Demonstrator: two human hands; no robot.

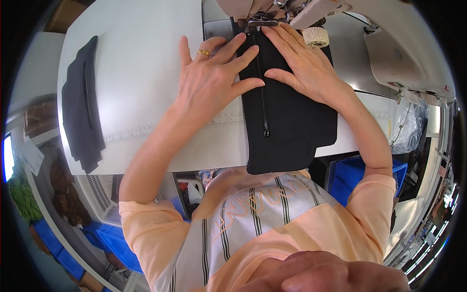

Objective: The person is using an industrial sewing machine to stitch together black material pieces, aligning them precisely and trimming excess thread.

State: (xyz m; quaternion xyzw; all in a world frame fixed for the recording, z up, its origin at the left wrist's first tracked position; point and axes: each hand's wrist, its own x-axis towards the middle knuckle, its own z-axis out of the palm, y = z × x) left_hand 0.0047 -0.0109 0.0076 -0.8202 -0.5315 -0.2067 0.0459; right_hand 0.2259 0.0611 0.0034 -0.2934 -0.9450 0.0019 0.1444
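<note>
A black fabric piece point(292, 117) lies under the sewing machine's presser foot point(253, 28) and hangs slightly over the table's near edge. Down its left part runs a zipper point(263, 104), its pull at the near end. My left hand point(214, 68) rests with spread fingers on the fabric's left edge, thumb and fingertips touching beside the zipper. Flat on the cloth to the right of the zipper lies my right hand point(306, 65), fingers stretched toward the presser foot and thumb out to the side. Both hands are open, pressing the cloth from above.
The sewing machine point(408, 53) spans the back right, with a white ribbed knob point(316, 37) near my right fingers. Dark fabric pieces point(82, 107) lie stacked at the white table's point(141, 73) left. Blue bins point(348, 180) stand below the table, and clear plastic point(410, 127) sits at right.
</note>
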